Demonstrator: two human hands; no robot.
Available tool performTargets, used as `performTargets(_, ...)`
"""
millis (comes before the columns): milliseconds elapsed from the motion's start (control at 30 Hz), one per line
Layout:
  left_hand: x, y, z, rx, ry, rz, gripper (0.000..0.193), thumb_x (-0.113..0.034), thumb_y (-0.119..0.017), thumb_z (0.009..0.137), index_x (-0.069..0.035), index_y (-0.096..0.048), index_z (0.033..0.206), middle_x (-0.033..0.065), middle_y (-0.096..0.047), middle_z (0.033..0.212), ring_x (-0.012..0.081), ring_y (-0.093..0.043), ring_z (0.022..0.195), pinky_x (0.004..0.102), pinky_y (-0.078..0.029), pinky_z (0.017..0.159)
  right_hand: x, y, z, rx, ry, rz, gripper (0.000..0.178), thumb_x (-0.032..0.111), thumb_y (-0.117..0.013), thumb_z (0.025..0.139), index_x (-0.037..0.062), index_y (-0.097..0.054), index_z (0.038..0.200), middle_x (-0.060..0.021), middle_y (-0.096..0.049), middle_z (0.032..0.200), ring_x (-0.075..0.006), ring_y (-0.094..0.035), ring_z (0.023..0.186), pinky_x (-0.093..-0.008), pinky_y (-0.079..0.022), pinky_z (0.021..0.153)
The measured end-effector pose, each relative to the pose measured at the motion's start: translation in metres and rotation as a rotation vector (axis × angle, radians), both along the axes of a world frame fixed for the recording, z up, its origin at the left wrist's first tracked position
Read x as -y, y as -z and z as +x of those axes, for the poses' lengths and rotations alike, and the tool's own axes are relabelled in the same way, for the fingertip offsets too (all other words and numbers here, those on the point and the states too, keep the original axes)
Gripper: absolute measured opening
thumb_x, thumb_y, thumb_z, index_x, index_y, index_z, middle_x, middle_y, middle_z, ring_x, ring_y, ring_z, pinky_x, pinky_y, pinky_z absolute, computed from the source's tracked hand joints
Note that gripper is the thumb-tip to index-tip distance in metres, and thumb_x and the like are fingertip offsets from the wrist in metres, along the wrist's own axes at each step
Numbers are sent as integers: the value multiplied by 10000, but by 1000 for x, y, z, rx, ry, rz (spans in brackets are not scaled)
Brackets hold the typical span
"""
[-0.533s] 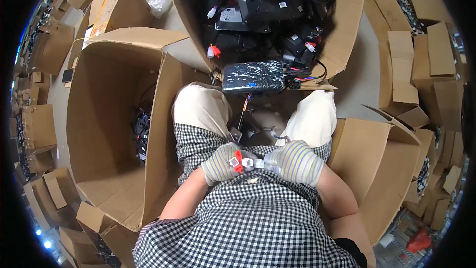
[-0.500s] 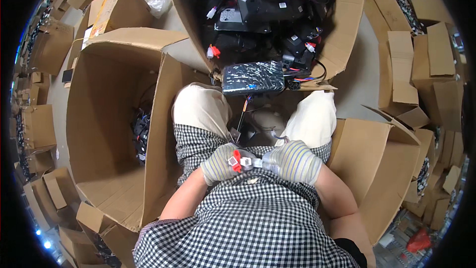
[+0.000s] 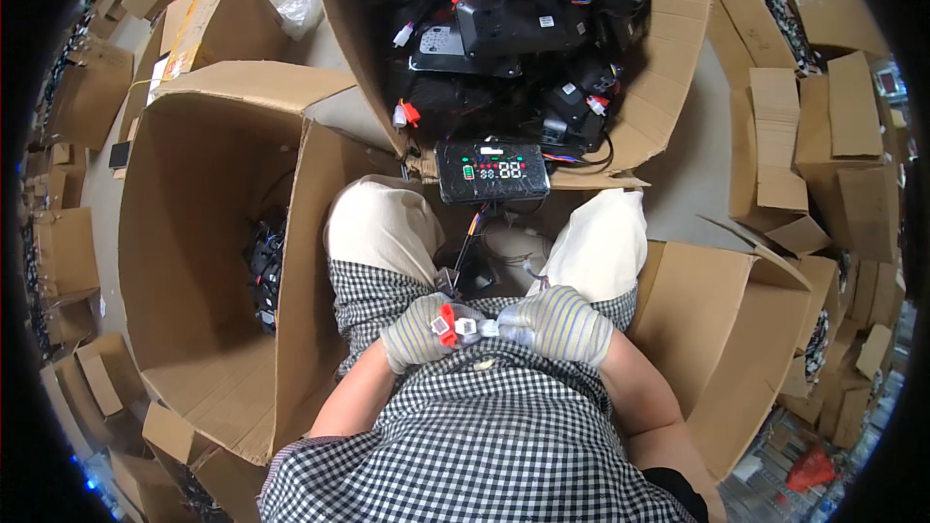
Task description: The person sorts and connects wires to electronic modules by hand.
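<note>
Currently, the white connectors [image 3: 467,327] lie between the left hand [image 3: 417,334] and the right hand [image 3: 562,322], lined up end to end, their shared long axis running left to right above the checked cloth [image 3: 455,446] on the lap. Both hands are about equally near. The left hand's fingers close around the left end, with a red-and-white connector [image 3: 443,326] showing against its glove; the right hand pinches the right end, its fingertips partly hidden. Whether the white ends are fully seated I cannot tell.

Straight ahead, past the knees, a lit display unit [image 3: 492,172] rests at the near edge of a carton [image 3: 678,58] full of black units [image 3: 523,24]. Wires [image 3: 472,225] hang from it toward the lap, just beyond the hands. Deep cardboard boxes flank both sides, the left box [image 3: 203,261] and the right box [image 3: 702,315], apart from the hands.
</note>
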State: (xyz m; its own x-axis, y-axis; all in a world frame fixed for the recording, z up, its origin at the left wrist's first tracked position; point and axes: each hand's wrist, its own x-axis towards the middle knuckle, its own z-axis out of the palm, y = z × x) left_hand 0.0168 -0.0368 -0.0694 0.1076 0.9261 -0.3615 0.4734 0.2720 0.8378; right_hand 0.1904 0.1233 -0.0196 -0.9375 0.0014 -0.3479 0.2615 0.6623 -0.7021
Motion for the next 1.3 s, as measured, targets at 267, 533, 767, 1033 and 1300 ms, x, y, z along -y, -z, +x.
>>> performTargets(267, 2, -8, 1, 179, -141, -11, 307, -165, -743, 692, -75, -676, 977, 102, -684, 873, 237, -649, 771, 316, -509, 707, -38, 4, 6, -162, 268, -375, 253, 288, -509, 868, 71, -638, 891, -88, -611, 741, -271, -608, 665, -384, -467, 607)
performTargets(533, -3, -14, 3, 321, -192, -42, 290, -112, -700, 732, -83, -682, 1021, 75, -695, 881, 163, -651, 768, 273, -510, 706, -167, 95, -18, -422, 1616, -1229, 284, 286, -610, 875, 25, -585, 985, -59, -619, 852, -146, -532, 547, -259, -455, 455)
performTargets(767, 4, -16, 12, 155, -442, 221, 261, -200, -511, 898, -23, -626, 1052, 68, -657, 831, 155, -606, 701, 278, -482, 653, -113, 85, -29, -872, 1017, -827, 220, 268, -581, 893, 66, -610, 973, -36, -608, 897, -139, -565, 664, -283, -501, 598)
performTargets(1033, -41, -3, 14, 141, -874, 307, 387, -172, -449, 929, 59, -471, 1239, 127, -619, 1006, 77, -463, 605, 188, -426, 618, 12, 52, -7, -520, 434, 295, 118, 205, -610, 807, 92, -638, 825, -95, -581, 816, -259, -596, 630, -374, -485, 532)
performTargets(1300, -84, -40, 28, 853, -949, 264, 583, -424, -584, 881, -22, -471, 1288, 58, -644, 908, 109, -606, 739, 235, -490, 665, 13, 68, 1, -486, 356, 420, 56, 148, -572, 736, 105, -565, 701, -89, -540, 744, -264, -561, 581, -390, -456, 519)
